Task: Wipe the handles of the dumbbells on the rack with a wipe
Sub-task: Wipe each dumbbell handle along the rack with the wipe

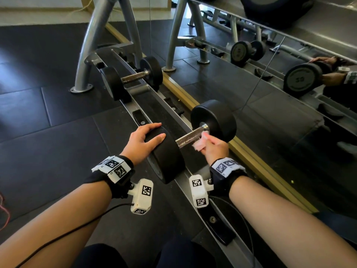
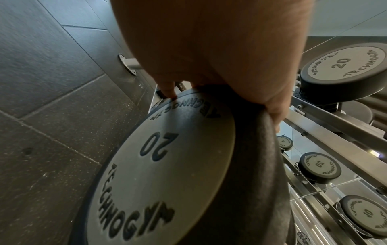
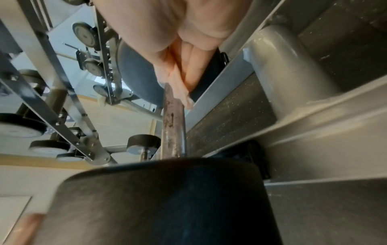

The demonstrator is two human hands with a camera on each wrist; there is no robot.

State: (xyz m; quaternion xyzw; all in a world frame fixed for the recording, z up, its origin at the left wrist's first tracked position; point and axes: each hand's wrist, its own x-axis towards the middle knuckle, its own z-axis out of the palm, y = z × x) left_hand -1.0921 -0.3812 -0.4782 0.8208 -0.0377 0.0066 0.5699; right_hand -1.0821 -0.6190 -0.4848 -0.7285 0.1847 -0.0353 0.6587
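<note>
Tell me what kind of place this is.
Most likely a gym's free-weights area: dumbbells sit on a metal rack, the floor is dark rubber tile, and a wall mirror reflects the rack. The near dumbbell is marked 20.

A black dumbbell marked 20 lies across the grey rack, its worn steel handle touched by a crumpled white wipe. A smaller dumbbell rests farther along.
</note>
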